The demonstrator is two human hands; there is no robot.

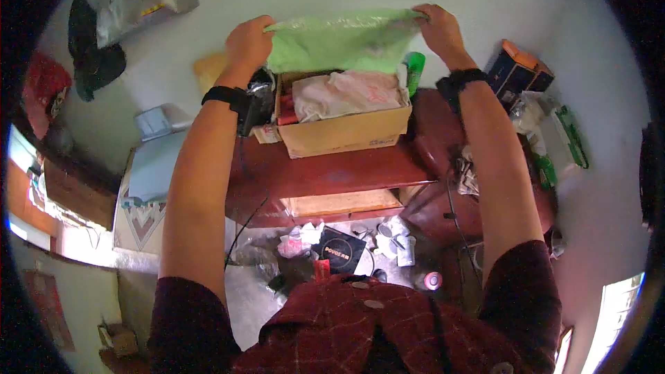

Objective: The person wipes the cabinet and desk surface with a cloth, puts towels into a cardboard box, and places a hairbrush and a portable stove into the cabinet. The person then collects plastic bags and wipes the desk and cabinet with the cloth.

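Note:
A light green cloth or sheet (339, 43) is stretched between my two hands above and behind an open cardboard box. My left hand (251, 43) is closed on its left top corner, and my right hand (440, 33) pinches the right top corner. The cardboard box (346, 136) stands on a dark red cabinet (325, 176). Inside the box lies a whitish cloth bag (350, 93) with a faint red print, with something red at its left. Both wrists wear black bands. The sheet's lower edge hangs at the box's back rim.
A green can (415, 73) stands right of the box, and black wrapped items (260, 93) lie left of it. Farther right are a dark box with orange (516, 69) and plastic packets (554, 125). A black flat box (339, 249) and wrappers lie on the floor.

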